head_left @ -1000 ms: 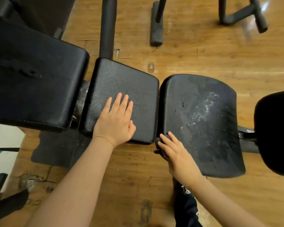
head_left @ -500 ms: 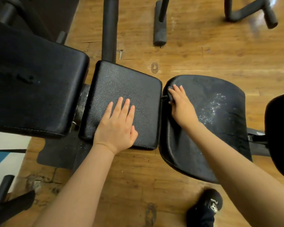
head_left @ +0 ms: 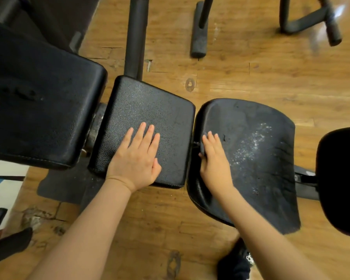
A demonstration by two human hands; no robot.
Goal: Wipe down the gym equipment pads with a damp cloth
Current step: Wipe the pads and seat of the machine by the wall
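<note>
Since half a second earlier, right hand [head_left: 214,158] had slid back along the seat's left edge, nearer the body; left hand [head_left: 138,156] had not shifted.

Item 1, nearest: dark shoe [head_left: 235,265] on the wood floor [head_left: 251,81], under the right forearm.

Item 2: left hand lay flat and spread on the middle pad [head_left: 150,110], fingers straight, bracing.

Item 3: right hand pressed a dark cloth [head_left: 202,146] on the seat [head_left: 251,158] at its left rim, by the gap between the pads. Only a sliver of cloth showed beside the fingers; whether they curled round it could not be told.

Item 4: white speckled residue [head_left: 249,146] sat on the seat right of the hand, seemingly unwiped.

Item 5: large pad [head_left: 38,110] stood far left, touching nothing in hand.

Risk, judged: cloth might catch in the gap, where a small metal part showed, or bunch up and skip the residue; worn vinyl might snag it.

Item 6, farthest: black frame tubes [head_left: 135,37] and feet [head_left: 198,31] stood on the floor beyond, clear of the wiping path. Another black pad [head_left: 341,178] stood at the right edge.
</note>
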